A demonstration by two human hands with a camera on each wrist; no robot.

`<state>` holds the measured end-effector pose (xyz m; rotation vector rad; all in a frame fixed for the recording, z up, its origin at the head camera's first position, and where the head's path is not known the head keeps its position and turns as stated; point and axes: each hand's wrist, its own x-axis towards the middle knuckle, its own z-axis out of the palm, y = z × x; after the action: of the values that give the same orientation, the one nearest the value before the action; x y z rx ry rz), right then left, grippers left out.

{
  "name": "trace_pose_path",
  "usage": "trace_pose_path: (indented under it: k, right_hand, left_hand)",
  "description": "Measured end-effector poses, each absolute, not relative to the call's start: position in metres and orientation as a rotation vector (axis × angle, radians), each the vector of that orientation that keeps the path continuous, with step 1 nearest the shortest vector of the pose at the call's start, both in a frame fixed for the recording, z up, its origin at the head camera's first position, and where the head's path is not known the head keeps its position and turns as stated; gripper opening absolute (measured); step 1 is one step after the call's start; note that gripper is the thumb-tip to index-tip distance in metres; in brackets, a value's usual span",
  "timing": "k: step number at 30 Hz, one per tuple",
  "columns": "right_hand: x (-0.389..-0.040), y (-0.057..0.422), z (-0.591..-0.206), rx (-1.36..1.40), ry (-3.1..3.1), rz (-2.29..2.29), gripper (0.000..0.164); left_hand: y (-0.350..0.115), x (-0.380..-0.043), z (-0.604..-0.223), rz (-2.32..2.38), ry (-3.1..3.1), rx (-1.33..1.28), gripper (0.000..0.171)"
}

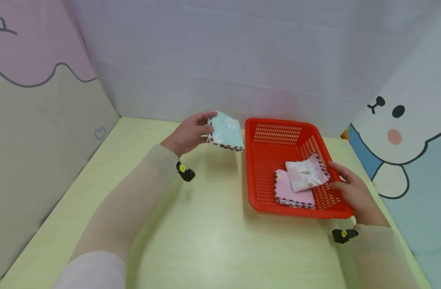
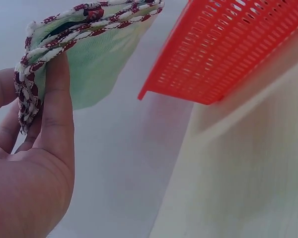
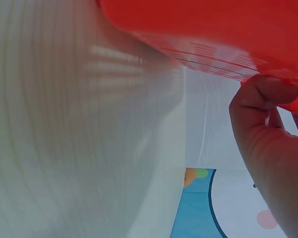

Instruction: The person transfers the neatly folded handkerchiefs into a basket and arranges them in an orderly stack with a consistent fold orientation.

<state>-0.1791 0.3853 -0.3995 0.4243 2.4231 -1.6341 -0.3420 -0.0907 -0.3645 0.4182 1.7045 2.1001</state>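
My left hand (image 1: pixel 192 132) pinches a folded mint-green cloth (image 1: pixel 227 129) with white flowers and a dark-red-and-white braided edge, held up just left of the basket. The left wrist view shows the thumb and fingers on either side of the folded cloth (image 2: pixel 97 74). My right hand (image 1: pixel 357 192) grips the right rim of a red plastic basket (image 1: pixel 254 176), its thumb (image 3: pixel 275 91) against the rim in the right wrist view. Inside the basket lie a folded pink cloth (image 1: pixel 292 188) and, partly over it, a white-and-pink cloth (image 1: pixel 307 174).
The basket stands on a pale wood-grain table (image 1: pixel 213 241), toward the right. Behind it rises a white sheet wall (image 1: pixel 220 56). Printed panels (image 1: pixel 39 132) flank the table, with a cartoon face (image 1: pixel 397 124) on the right one.
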Motion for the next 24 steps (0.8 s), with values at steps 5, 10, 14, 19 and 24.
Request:
trace_pose_path:
  k: [5, 10, 14, 19, 24]
  right_hand:
    - [-0.179, 0.386, -0.401, 0.423, 2.409, -1.652, 0.067]
    - [-0.178, 0.386, -0.399, 0.423, 2.400, -1.655, 0.067]
    - [-0.178, 0.385, -0.398, 0.426, 2.409, -1.644, 0.067]
    - [-0.178, 0.386, -0.399, 0.427, 2.412, -1.647, 0.067]
    - [-0.179, 0.385, -0.401, 0.436, 2.415, -1.653, 0.067]
  left_hand:
    - [-0.075, -0.342, -0.352, 2.154, 1.643, 0.441, 0.051]
    - [-0.057, -0.340, -0.346, 2.195, 1.588, 0.456, 0.051]
    - [-0.044, -0.338, -0.345, 2.220, 1.534, 0.465, 0.049]
    - [-0.030, -0.335, -0.346, 2.232, 1.487, 0.473, 0.050]
    - [-0.016, -0.336, -0.348, 2.238, 1.460, 0.471, 0.050]
